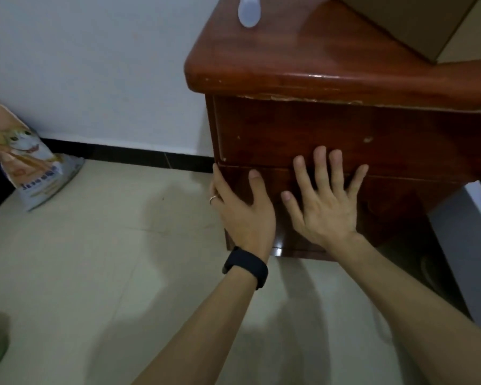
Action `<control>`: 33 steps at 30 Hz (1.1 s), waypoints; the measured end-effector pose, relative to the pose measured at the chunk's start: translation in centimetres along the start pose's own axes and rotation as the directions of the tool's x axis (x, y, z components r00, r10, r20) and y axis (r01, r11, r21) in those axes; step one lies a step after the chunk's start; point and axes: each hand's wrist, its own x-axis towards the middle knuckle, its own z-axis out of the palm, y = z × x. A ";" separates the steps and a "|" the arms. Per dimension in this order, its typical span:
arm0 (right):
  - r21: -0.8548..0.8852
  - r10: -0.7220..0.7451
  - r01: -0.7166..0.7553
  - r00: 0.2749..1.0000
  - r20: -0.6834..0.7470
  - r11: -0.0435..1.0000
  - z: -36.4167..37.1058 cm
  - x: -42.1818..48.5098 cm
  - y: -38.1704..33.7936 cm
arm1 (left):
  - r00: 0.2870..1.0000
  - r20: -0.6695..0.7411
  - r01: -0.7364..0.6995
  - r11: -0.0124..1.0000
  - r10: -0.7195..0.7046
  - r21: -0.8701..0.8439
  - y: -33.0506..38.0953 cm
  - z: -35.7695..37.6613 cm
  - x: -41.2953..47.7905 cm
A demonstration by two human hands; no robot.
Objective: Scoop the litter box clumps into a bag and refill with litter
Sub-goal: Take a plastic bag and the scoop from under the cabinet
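A bag of cat litter (36,170) with a cat picture leans against the wall at the far left, on the floor. Both my hands are on the front of a reddish wooden cabinet (345,129). My left hand (242,207), with a ring and a black wristband, lies at the cabinet's left corner, its fingers wrapped round the edge of the lower drawer front. My right hand (325,198) presses flat on that drawer front with the fingers spread. No litter box or scoop shows in the head view.
A white plastic object (249,11) lies on the cabinet top beside a cardboard box (408,20). A grey box-like thing (467,245) stands to the cabinet's right. Pale floor tiles (95,259) spread in front, with a black skirting along the white wall.
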 end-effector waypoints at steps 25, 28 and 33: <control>0.335 0.513 -0.922 0.385 0.767 0.191 -18.5 -2.6 -3.6 | 0.813 0.575 -0.455 0.515 -0.091 0.726 7.4 -12.7 -8.3; 0.315 0.469 -0.909 0.411 0.782 0.272 -19.4 -3.4 -2.8 | 0.667 0.702 -0.743 0.289 0.248 0.604 8.8 -10.9 -6.9; 0.289 0.356 -0.880 0.425 0.832 0.376 -22.0 -7.3 0.6 | 0.438 0.776 -0.850 -0.070 0.455 0.521 13.2 -6.4 -3.7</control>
